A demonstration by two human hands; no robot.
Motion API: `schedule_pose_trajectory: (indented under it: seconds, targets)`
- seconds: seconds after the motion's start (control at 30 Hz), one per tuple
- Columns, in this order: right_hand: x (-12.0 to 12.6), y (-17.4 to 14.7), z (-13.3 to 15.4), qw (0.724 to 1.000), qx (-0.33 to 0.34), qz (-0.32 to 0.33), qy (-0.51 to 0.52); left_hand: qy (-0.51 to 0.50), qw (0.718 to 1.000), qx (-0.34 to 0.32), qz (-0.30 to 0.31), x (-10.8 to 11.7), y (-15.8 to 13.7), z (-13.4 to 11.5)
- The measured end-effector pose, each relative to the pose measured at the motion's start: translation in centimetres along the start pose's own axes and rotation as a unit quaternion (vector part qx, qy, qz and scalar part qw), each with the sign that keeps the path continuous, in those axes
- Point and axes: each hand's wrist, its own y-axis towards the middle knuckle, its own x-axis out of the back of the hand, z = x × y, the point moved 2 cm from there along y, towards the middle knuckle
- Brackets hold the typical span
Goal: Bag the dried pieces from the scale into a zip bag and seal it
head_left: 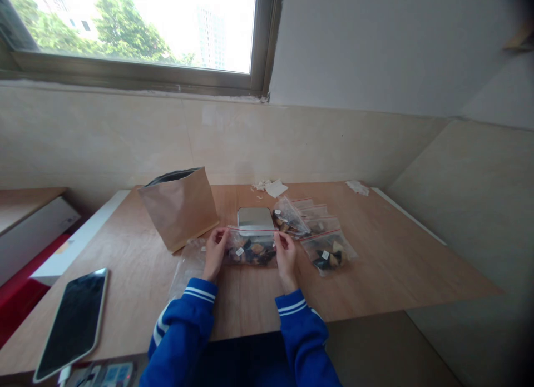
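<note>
Left hand (214, 252) pinches the bag (253, 252) at 10 o'clock, right hand (286, 256) at 2; probably light, floppy, so grip there.

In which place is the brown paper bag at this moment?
In the head view, the brown paper bag stands on the table left of centre, beyond the left hand and below the window.

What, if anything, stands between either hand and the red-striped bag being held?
Nothing visible: the left hand and right hand already hold the clear bag near its top corners. The silver-topped device lies beyond it, not between.
</note>
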Motion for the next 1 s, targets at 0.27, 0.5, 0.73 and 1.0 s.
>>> schedule_pose_trajectory:
  seconds: [0.27, 0.5, 0.73, 1.0]
  targets:
    - [0.05, -0.09, -0.21, 1.000, -0.011, -0.003, -0.006, 0.007, 0.999, -0.005, 0.046, -0.42, -0.39, -0.50]
    - [0.01, -0.18, 0.10, 1.000, 0.005, -0.013, -0.015, 0.004, 0.999, -0.001, 0.038, -0.39, -0.32, -0.21]
    - [0.01, -0.25, -0.38, 1.000, 0.003, -0.015, -0.010, 0.017, 0.999, -0.002, 0.034, -0.37, -0.31, -0.23]
    - [-0.37, -0.18, -0.68, 0.999, -0.014, 0.028, 0.014, 0.017, 0.998, 0.008, 0.052, -0.34, -0.32, -0.19]
